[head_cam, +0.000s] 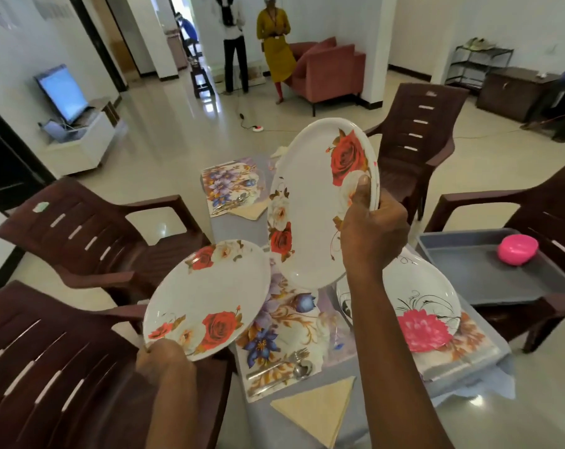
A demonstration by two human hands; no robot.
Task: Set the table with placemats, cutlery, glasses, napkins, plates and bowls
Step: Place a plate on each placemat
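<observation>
Cream paper, a folded napkin point(320, 408), lies at the bottom centre of the frame, with a fork and spoon point(287, 367) just above it on the near floral placemat point(294, 315). That setting lacks its plate. The left hand point(164, 358), lower left, pinches the rim of one rose-printed plate point(206, 296); the right hand point(372, 228), at centre, grips a second rose plate point(320, 202) tilted steeply, thumb on its face. At right, a pink-flowered plate point(414, 306) already sits on its own mat. Further up, the far placemat point(226, 183) holds cutlery and a napkin but no plate. I see no glasses for certain. A pink bowl point(517, 249) waits in a grey tray point(488, 280) on the right-hand chair. Brown chairs point(90, 241) crowd the table's sides; two people stand far off, top centre.
</observation>
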